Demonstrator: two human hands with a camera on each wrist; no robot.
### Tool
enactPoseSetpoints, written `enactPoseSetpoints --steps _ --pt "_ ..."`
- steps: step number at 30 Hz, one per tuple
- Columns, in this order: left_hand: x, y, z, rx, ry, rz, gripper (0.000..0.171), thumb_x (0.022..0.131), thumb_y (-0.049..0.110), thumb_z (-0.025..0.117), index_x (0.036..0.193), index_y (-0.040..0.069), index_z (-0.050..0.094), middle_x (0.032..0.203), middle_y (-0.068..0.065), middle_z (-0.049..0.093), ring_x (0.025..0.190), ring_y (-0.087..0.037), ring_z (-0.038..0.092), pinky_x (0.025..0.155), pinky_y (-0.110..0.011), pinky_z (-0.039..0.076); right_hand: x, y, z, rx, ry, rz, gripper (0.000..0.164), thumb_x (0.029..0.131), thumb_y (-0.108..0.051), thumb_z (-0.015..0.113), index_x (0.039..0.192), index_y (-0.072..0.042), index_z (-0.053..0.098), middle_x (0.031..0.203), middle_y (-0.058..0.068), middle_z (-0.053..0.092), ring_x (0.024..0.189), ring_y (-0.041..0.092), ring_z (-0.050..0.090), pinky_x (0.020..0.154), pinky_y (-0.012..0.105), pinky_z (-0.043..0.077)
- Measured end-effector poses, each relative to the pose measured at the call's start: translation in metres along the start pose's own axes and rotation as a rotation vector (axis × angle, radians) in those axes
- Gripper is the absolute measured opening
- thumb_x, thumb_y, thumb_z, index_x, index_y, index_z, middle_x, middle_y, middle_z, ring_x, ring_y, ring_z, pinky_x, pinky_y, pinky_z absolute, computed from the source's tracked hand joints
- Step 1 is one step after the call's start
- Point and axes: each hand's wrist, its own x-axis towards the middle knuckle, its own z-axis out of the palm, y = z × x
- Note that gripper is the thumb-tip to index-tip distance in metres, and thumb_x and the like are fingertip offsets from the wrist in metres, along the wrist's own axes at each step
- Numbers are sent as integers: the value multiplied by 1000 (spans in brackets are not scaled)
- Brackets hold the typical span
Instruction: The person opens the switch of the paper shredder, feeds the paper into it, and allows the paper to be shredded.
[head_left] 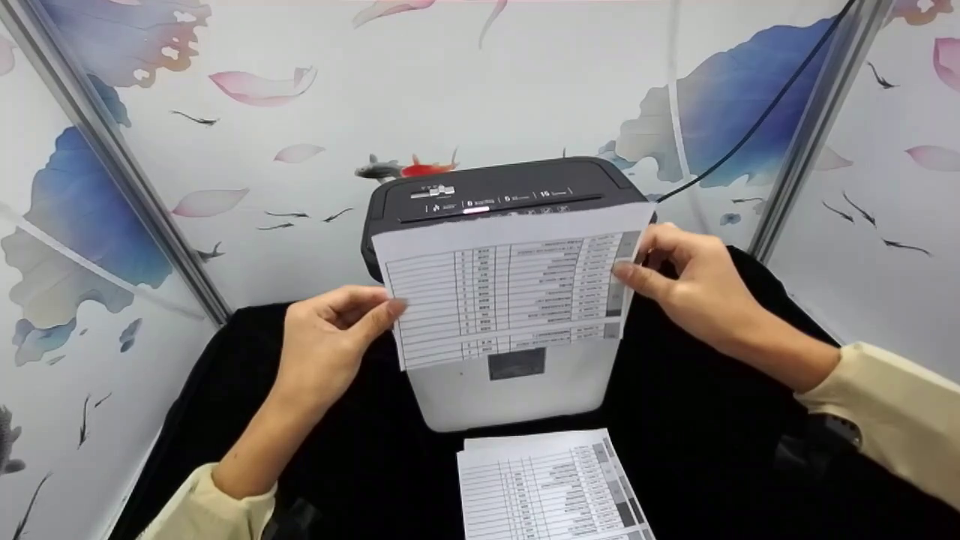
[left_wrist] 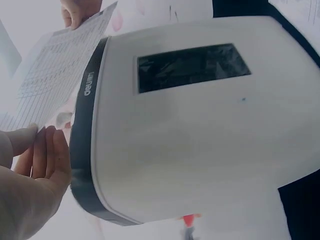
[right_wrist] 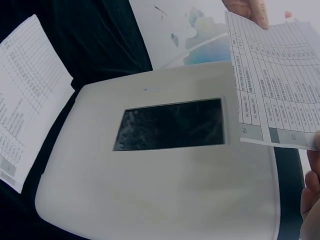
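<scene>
Two hands, one held sheet, one shredder, one cable and one stack of printed paper are in view; how many pages the stack (head_left: 551,491) has cannot be told. The left hand (head_left: 326,345) and right hand (head_left: 694,289) are well apart, each pinching a side edge of the sheet (head_left: 540,292) between thumb and fingers. The sheet is in front of the upper part of the shredder (head_left: 450,405), overlapping its dark lid; whether the two touch is unclear. It is white, slightly bowed, with a blank strip along the edge nearest the lid, a thin-lined table of small print, and grey cells down the right-hand side.

The stack lies on black cloth (head_left: 360,450), on the near side of the shredder. The cable (head_left: 757,124) rises behind the shredder's right corner.

The head view shows the lid's slot (head_left: 532,202), slider and glowing light, which neither wrist view does. The left wrist view reveals pale lettering (left_wrist: 89,83) on the shredder's dark rim, covered by the sheet in the head view. The right wrist view shows the shredder's dark window (right_wrist: 172,125) whole.
</scene>
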Motion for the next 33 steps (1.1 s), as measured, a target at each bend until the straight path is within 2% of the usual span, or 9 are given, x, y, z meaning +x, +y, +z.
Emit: enactPoseSetpoints --steps 5,9,17,25,33 --pt "12 7 -2 18 -17 19 13 75 10 74 82 0 71 68 7 68 66 -10 65 66 -24 55 14 -6 -5 21 -2 -8 8 82 -12 68 78 -8 63 83 -7 65 74 9 56 61 19 43" --pt "23 13 -4 31 -27 40 14 76 13 74 83 1 71 67 6 68 65 -13 66 66 -26 56 26 -9 -9 46 6 -36 8 82 -10 68 78 -5 63 78 -5 67 74 9 57 63 18 44" --pt "41 22 -4 32 -45 71 21 76 18 74 87 1 70 73 3 70 69 -14 68 69 -29 56 47 -15 -18 24 37 -34 14 81 -12 69 77 -3 61 71 -7 67 61 10 56 56 19 41" --pt "57 30 -4 67 -24 93 27 77 22 74 90 -1 69 73 9 70 69 -10 68 68 -23 56 68 -20 -25 -26 86 -8 14 81 -15 70 76 -6 61 70 -11 63 61 10 49 51 20 33" --pt "73 37 -2 94 17 125 27 77 23 74 90 0 69 72 12 66 66 -9 65 65 -19 54 88 -20 -30 -22 99 21 14 81 -20 70 76 -10 61 70 -9 60 54 6 46 45 19 34"
